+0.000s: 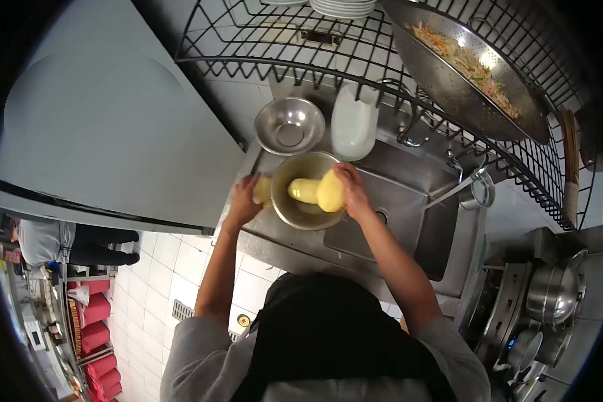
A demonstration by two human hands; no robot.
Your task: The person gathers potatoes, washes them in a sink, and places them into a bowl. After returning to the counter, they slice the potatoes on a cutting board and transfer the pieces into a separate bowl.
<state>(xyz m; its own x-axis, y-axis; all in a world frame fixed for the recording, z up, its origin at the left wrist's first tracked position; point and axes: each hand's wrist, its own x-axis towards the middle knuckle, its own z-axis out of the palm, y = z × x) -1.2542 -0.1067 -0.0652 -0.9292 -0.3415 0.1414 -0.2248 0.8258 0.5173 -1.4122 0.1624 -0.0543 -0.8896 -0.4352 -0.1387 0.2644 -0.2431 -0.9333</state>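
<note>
A round metal bowl (314,164) sits at the sink's left side, with a peeled yellow potato (303,190) lying inside it. My right hand (355,192) grips a large peeled potato (331,192) over the bowl's right part, fingers curled around its far side. At the bowl's left rim, my left hand (244,199) has its fingers closed on another yellow piece (262,191), smeared by motion, which looks like a peeled potato. Behind the bowl stand a wider, shallow steel bowl (290,127) and a white container (355,124).
The steel sink (398,194) with its faucet (412,139) lies to the right. A long-handled pot (477,191) stands at its far right. Overhead, a black wire rack (275,67) carries a large colander (442,84) of shredded vegetables. Another person (74,242) stands at left beyond a grey fridge (107,127).
</note>
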